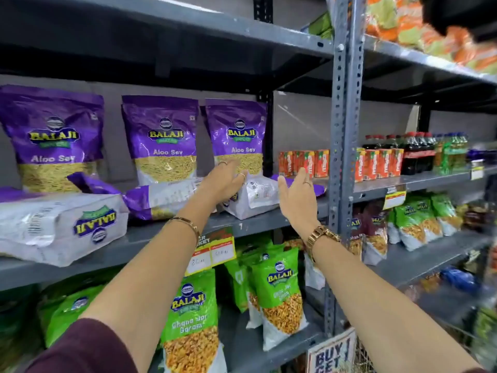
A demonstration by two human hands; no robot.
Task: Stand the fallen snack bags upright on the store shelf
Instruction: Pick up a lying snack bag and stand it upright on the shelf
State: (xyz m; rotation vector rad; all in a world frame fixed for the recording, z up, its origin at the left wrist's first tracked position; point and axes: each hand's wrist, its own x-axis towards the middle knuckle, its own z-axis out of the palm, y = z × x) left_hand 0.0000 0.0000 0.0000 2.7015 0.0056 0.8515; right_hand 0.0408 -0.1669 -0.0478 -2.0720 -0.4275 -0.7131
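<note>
Shelf (161, 239) holds sev bags (164, 138) (three fallen).

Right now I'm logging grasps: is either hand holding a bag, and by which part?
Neither grips yet. The left hand rests on the fallen Aloo Sev bag; the right hand is open beside it.

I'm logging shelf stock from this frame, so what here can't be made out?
- Fallen purple bag: front face hidden, left hand covers part.
- Price tags: figures too blurred.
- Top-shelf orange and green packs: blurred, partly hidden by a dark object at the corner.
- Sign: cut off by bottom edge.
- Right hand: contact with bag unclear.
</note>
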